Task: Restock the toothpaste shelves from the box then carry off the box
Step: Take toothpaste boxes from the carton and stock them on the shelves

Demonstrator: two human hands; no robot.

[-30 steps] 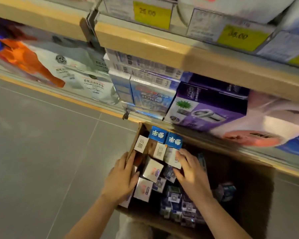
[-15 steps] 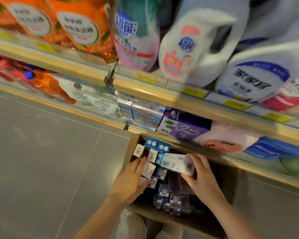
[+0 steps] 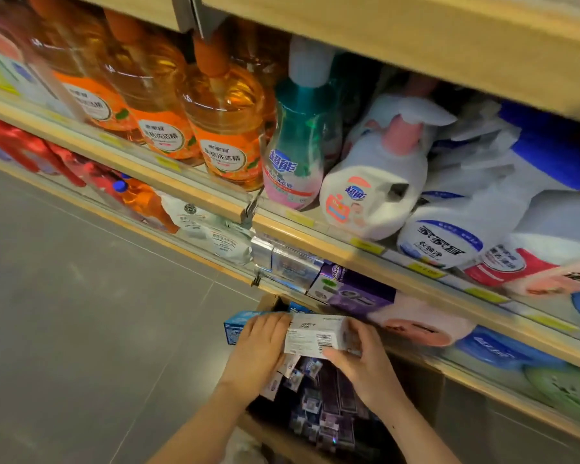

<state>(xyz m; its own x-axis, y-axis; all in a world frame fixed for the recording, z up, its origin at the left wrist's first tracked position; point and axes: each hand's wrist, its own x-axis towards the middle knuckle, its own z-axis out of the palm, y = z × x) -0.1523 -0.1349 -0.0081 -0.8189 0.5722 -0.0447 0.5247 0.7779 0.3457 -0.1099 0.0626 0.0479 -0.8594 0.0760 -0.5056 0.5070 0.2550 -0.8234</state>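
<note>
Hands meet over an open cardboard box (image 3: 416, 390) on the floor, holding toothpaste cartons lifted clear of it; a second ago both hands were down among the packed cartons, so a batch has now come out and the next step, by my judgement, is carrying it to a shelf. The right hand (image 3: 365, 366) grips a white toothpaste carton (image 3: 312, 336) lying on its side, thumb curled under its near edge and fingers wrapped over its far end. The left hand (image 3: 258, 349) lies against the carton's other end, fingers fairly straight, and a blue toothpaste carton (image 3: 235, 326) juts out beyond its fingertips; whether this hand truly clasps it cannot be told. The white carton is long and slim, with small dark print and a barcode on the face turned up. Below the hands, more cartons (image 3: 315, 396) in purple and white stand on end in the box, so restocking looks far from finished. Just beyond the hands, the lowest shelf (image 3: 426, 296) holds pale blue and purple toothpaste boxes (image 3: 349, 289). Further beyond, an upper shelf carries orange dish soap bottles (image 3: 225, 128) and white detergent jugs (image 3: 372, 189).
</note>
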